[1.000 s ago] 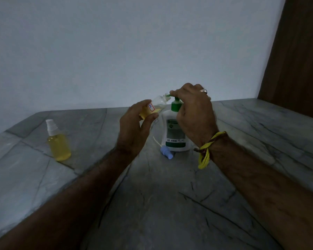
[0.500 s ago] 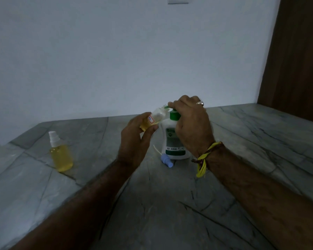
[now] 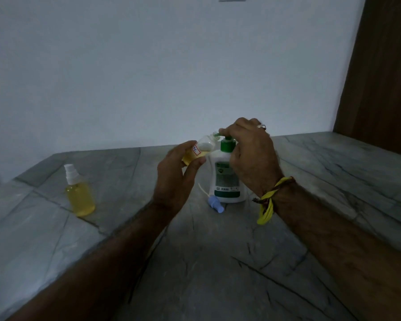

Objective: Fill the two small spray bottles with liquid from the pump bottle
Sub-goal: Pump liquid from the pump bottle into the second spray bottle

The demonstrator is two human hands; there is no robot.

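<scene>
A white pump bottle (image 3: 225, 179) with a green label and green pump stands at the middle of the stone counter. My right hand (image 3: 250, 156) rests on top of its pump head, fingers curled over the nozzle. My left hand (image 3: 178, 172) holds a small open spray bottle (image 3: 199, 150), tilted, its mouth against the green nozzle; yellow liquid sits in its lower part. The bottle's blue spray cap (image 3: 214, 203) with its white tube lies on the counter in front of the pump bottle. A second small spray bottle (image 3: 78, 193), capped and full of yellow liquid, stands at the left.
The grey veined stone counter (image 3: 218, 262) runs back to a pale wall. A brown wooden panel (image 3: 384, 77) stands at the right. A yellow cord is tied around my right wrist (image 3: 267, 202).
The view has tilted up a little, so hands and bottles sit lower in the frame. Both hands keep their hold at the pump nozzle; the capped bottle has not moved.
</scene>
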